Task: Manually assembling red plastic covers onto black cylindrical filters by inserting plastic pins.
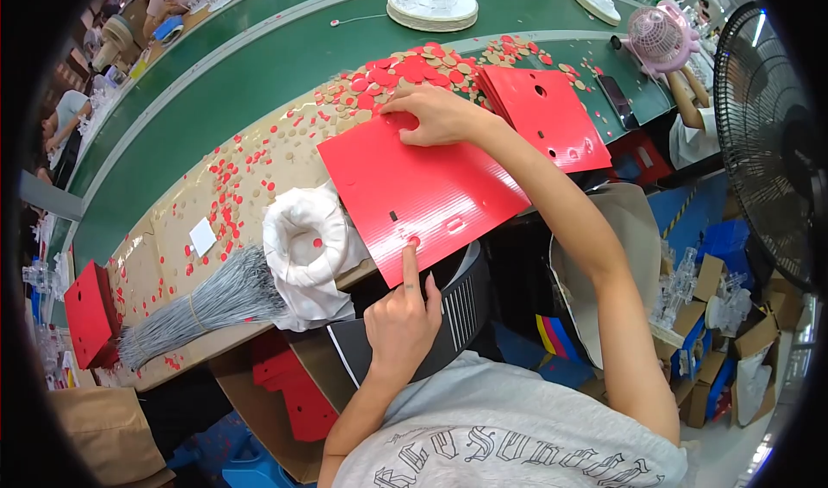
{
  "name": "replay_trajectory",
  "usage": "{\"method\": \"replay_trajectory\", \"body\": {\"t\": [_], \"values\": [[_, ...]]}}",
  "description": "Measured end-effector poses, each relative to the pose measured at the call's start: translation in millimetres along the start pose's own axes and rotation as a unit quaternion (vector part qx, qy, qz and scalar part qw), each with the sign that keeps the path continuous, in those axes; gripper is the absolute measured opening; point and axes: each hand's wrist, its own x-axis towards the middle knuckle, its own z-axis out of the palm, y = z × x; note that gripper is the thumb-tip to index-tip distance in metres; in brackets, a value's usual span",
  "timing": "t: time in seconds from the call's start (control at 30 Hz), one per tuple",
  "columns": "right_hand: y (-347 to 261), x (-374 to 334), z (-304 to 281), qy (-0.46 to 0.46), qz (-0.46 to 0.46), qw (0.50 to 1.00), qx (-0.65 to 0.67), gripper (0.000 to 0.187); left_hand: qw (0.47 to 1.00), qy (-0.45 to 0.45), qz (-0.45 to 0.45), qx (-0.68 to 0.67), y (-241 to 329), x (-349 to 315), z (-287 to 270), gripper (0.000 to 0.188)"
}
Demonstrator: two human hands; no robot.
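At the near edge of the red sheet [414, 182], lying on the desk [161, 255], the left hand [403, 324] touches it with an extended index finger, its grip loose, thumb apart, holding nothing. Left of the sheet sit a white cloth-wrapped container [297, 268] and a bundle of grey wires [207, 303]; at its far edge rests the right hand [440, 113], though whether that grip pinches the sheet I cannot tell. Beyond the sheet lie red and tan discs [412, 72].
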Motion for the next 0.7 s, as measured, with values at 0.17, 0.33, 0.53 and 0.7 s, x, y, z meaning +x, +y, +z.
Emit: {"method": "replay_trajectory", "body": {"t": [0.17,0.33,0.53,0.7], "values": [[-13.1,11.2,-16.1,-0.068,0.033,0.997,0.018,0.042,1.000,0.003,-0.014,-0.018,-1.5,-3.5,3.6,0.062],[-29.8,1.3,-22.5,0.031,-0.007,0.999,0.018,0.041,1.000,0.005,-0.005,-0.023,-1.8,-7.1,3.6,0.059],[-30.7,-9.0,-34.6,0.155,-0.129,0.979,-0.039,0.029,0.993,0.033,0.037,-0.102,-5.3,-8.3,3.6,0.061],[-39.4,-16.2,-64.5,0.208,-0.139,0.966,-0.062,0.028,0.980,0.076,0.085,-0.163,5.8,-16.5,-13.8,0.057]]}}
